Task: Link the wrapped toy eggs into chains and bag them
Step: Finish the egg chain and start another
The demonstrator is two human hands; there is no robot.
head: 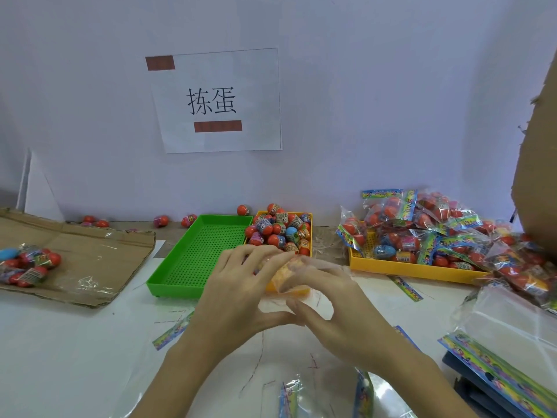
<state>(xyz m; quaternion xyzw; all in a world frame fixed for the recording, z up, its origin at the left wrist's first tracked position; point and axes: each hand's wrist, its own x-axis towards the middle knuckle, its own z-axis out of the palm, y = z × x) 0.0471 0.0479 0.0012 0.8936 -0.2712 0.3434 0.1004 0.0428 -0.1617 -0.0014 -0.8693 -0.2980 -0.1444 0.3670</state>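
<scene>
A person's left hand [238, 292] and right hand [328, 303] pinched a clear bag [294, 277] between curled fingertips, apparently opening it. Just beyond the fingers, loose wrapped eggs [280, 230] still heaped a yellow tray [309, 218]. Farther right, filled bags [437, 233] piled high, suggesting bagging was well underway but unfinished.

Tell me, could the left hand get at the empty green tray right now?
Probably yes: the green tray lies just beside the left hand with nothing between, though that hand holds a clear bag.
</scene>
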